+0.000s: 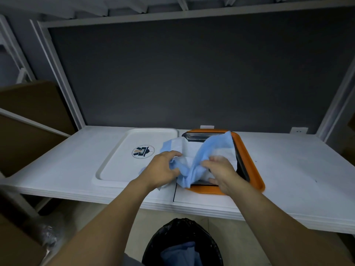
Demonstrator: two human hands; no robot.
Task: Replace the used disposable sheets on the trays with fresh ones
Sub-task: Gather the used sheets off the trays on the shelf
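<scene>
A crumpled blue and white disposable sheet (203, 150) lies bunched over a metal tray (197, 135) that sits on an orange tray (247, 162) at the table's middle. My left hand (163, 169) grips the sheet's left part. My right hand (221, 172) grips its right part near the tray's front edge. To the left lies a bare white tray (119, 162) with a round dark logo. Much of the metal tray is hidden under the sheet.
The trays rest on a white table (288, 169) against a dark wall panel. Below the table's front edge stands a bin with a black liner (182, 233) holding a blue sheet. Brown cardboard boxes (28, 112) stand at the left.
</scene>
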